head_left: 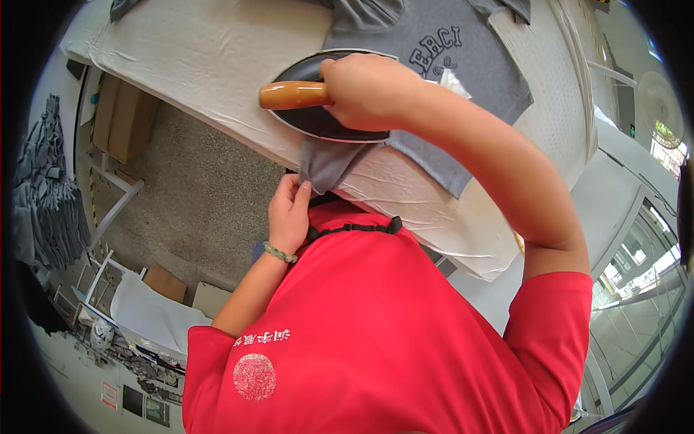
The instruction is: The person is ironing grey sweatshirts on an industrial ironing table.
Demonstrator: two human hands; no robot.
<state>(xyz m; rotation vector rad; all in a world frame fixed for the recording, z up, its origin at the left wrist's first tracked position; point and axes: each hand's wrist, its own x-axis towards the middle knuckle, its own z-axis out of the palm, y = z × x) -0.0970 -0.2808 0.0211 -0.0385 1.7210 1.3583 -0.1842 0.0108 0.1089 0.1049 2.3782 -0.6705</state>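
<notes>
The iron (325,98) is gripped by its wooden handle in the right hand (365,90), arm outstretched, on the grey shirt (448,65). The shirt's sleeve, hanging off the board (210,58), is pinched by the left hand (289,213).

The iron (325,108) sits on the grey shirt (463,65) near the board's (210,58) front edge, blocking the middle. Its wooden handle (293,95) sticks out to the left. Left of the iron, the white cover lies bare and open. The shirt's sleeve (329,163) hangs over the edge, filling the narrow gap between board and body. Beyond the board's left end, cardboard boxes (126,119) stand on the floor.
</notes>
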